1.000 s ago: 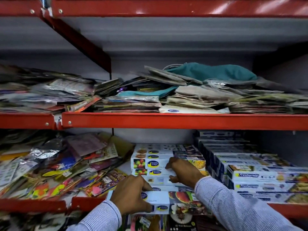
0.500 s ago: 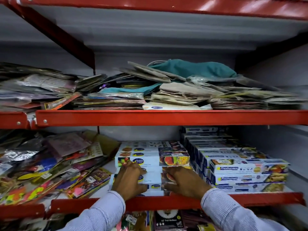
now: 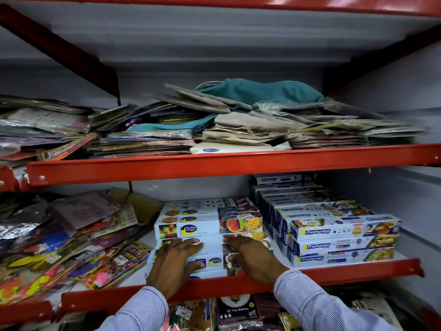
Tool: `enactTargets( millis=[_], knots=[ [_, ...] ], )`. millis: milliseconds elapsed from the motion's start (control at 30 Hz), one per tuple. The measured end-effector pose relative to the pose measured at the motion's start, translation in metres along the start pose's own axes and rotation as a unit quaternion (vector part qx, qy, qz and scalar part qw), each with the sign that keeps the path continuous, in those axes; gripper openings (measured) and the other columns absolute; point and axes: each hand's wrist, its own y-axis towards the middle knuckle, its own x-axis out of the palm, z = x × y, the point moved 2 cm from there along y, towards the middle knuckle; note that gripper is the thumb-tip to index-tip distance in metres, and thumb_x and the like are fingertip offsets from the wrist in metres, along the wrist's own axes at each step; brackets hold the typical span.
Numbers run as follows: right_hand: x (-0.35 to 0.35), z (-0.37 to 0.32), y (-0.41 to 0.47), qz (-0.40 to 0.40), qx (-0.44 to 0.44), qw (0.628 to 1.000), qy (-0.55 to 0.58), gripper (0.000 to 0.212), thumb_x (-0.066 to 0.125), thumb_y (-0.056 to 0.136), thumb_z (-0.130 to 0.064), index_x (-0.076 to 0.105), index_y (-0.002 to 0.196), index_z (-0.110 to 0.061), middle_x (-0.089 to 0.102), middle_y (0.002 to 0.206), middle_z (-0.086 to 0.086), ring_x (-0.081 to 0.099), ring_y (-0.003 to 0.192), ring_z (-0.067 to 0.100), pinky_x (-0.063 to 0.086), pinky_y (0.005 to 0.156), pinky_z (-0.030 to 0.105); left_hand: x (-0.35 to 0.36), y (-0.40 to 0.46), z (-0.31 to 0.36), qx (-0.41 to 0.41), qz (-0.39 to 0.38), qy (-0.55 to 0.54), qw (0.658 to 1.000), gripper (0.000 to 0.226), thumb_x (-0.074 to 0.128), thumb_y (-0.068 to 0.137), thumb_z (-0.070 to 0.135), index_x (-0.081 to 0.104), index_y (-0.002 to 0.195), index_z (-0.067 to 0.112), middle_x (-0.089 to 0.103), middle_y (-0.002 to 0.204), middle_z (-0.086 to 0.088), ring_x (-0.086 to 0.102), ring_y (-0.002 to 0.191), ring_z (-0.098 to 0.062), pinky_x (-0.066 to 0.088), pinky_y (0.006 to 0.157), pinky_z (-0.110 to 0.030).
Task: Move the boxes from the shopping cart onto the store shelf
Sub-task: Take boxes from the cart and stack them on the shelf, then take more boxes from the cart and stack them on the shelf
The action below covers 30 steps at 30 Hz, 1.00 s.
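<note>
A stack of white Healthy Wrapp boxes [image 3: 210,226] with fruit pictures lies on the lower red shelf [image 3: 346,271], in the middle. My left hand [image 3: 175,262] rests flat, fingers spread, against the front of the lower boxes at their left half. My right hand [image 3: 254,256] presses the same box fronts at the right half, fingers spread too. Neither hand wraps around a box. The lowest boxes are partly hidden behind my hands and the shelf lip. The shopping cart is out of view.
Stepped rows of Freshwrapp boxes [image 3: 343,234] stand just right of the stack. Loose colourful packets [image 3: 71,237] are heaped to the left. The upper shelf [image 3: 214,164] holds piled paper bags and a teal cloth bag [image 3: 260,91]. More packets hang below.
The box my left hand held at the shelf's front edge has slid back into the stack. Both hands now lie flat on the box fronts, and my view has moved closer.
</note>
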Motion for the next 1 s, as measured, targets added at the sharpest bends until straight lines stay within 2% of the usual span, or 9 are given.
enactTargets(
  millis=[267, 333, 400, 433, 500, 600, 700, 767, 1000],
  knots=[
    [0.004, -0.001, 0.004, -0.013, -0.003, 1.0, 0.007, 0.05, 0.054, 0.093, -0.011, 0.044, 0.14, -0.024, 0.059, 0.137, 0.005, 0.058, 0.116, 0.023, 0.047, 0.099, 0.031, -0.001, -0.002, 0.007, -0.01, 0.005, -0.011, 1.0, 0.05, 0.058, 0.087, 0.059, 0.052, 0.134, 0.044, 0.05, 0.147, 0.01, 0.038, 0.137, -0.019, 0.029, 0.111, -0.046],
    [0.003, 0.0, 0.003, -0.02, -0.001, 1.0, 0.006, 0.051, 0.053, 0.092, -0.01, 0.043, 0.14, -0.024, 0.058, 0.135, 0.006, 0.057, 0.116, 0.025, 0.047, 0.098, 0.034, -0.001, -0.003, 0.01, -0.02, -0.007, -0.002, 1.0, 0.051, 0.05, 0.088, 0.061, 0.048, 0.137, 0.044, 0.046, 0.149, 0.009, 0.034, 0.14, -0.021, 0.025, 0.112, -0.047],
    [0.002, -0.005, 0.0, -0.04, -0.001, 0.999, -0.024, 0.055, 0.052, 0.095, -0.017, 0.034, 0.147, -0.021, 0.048, 0.146, 0.011, 0.046, 0.132, 0.031, 0.04, 0.109, 0.04, 0.002, -0.006, 0.013, -0.023, -0.017, 0.041, 0.999, 0.063, 0.029, 0.085, 0.071, 0.041, 0.141, 0.044, 0.041, 0.153, 0.007, 0.028, 0.143, -0.025, 0.023, 0.113, -0.052],
    [0.003, -0.008, -0.004, -0.053, -0.002, 0.997, -0.053, 0.06, 0.051, 0.097, -0.024, 0.026, 0.152, -0.02, 0.036, 0.156, 0.011, 0.033, 0.142, 0.033, 0.03, 0.117, 0.043, 0.004, -0.009, 0.013, -0.02, -0.006, 0.065, 0.998, 0.069, 0.021, 0.083, 0.073, 0.038, 0.143, 0.044, 0.038, 0.155, 0.005, 0.026, 0.145, -0.028, 0.023, 0.113, -0.055],
    [0.004, -0.017, -0.014, -0.042, -0.008, 0.994, -0.104, 0.07, 0.046, 0.099, -0.039, 0.009, 0.156, -0.019, 0.007, 0.165, 0.007, 0.005, 0.152, 0.03, 0.01, 0.123, 0.049, 0.006, -0.02, 0.014, -0.006, 0.036, 0.086, 0.996, 0.066, 0.02, 0.089, 0.072, 0.031, 0.147, 0.042, 0.032, 0.158, 0.0, 0.023, 0.146, -0.033, 0.023, 0.113, -0.061],
    [0.009, -0.033, -0.04, 0.026, -0.015, 0.992, -0.12, 0.075, 0.039, 0.099, -0.047, -0.003, 0.156, -0.022, -0.008, 0.165, 0.005, -0.014, 0.15, 0.032, 0.004, 0.122, 0.054, -0.001, -0.052, 0.026, 0.032, 0.081, 0.092, 0.992, 0.065, 0.03, 0.093, 0.068, 0.02, 0.151, 0.039, 0.018, 0.162, -0.006, 0.012, 0.149, -0.035, 0.013, 0.115, -0.063],
    [0.021, -0.049, -0.08, 0.077, -0.011, 0.992, -0.104, 0.073, 0.039, 0.098, -0.049, 0.003, 0.156, -0.024, -0.003, 0.165, 0.006, -0.013, 0.15, 0.032, 0.0, 0.122, 0.055, -0.001, -0.1, 0.038, 0.049, 0.095, 0.103, 0.989, 0.071, 0.041, 0.092, 0.063, 0.016, 0.153, 0.035, 0.01, 0.163, -0.011, 0.003, 0.15, -0.036, 0.012, 0.114, -0.067],
    [0.036, -0.055, -0.108, 0.095, -0.004, 0.991, -0.093, 0.071, 0.041, 0.096, -0.048, 0.011, 0.155, -0.025, 0.004, 0.166, 0.005, -0.008, 0.151, 0.032, 0.004, 0.121, 0.057, 0.01, -0.133, 0.039, 0.05, 0.072, 0.102, 0.991, 0.074, 0.045, 0.092, 0.062, 0.016, 0.153, 0.032, 0.008, 0.163, -0.014, 0.001, 0.149, -0.038, 0.011, 0.114, -0.068],
    [0.139, -0.055, -0.212, 0.035, 0.021, 0.998, -0.037, 0.063, 0.053, 0.092, -0.039, 0.036, 0.149, -0.019, 0.022, 0.162, 0.014, 0.01, 0.15, 0.04, 0.017, 0.116, 0.063, 0.094, -0.27, 0.021, -0.017, -0.082, 0.063, 0.995, 0.071, 0.042, 0.091, 0.061, 0.022, 0.152, 0.031, 0.01, 0.162, -0.018, 0.004, 0.148, -0.043, 0.013, 0.112, -0.069]
  ],
)
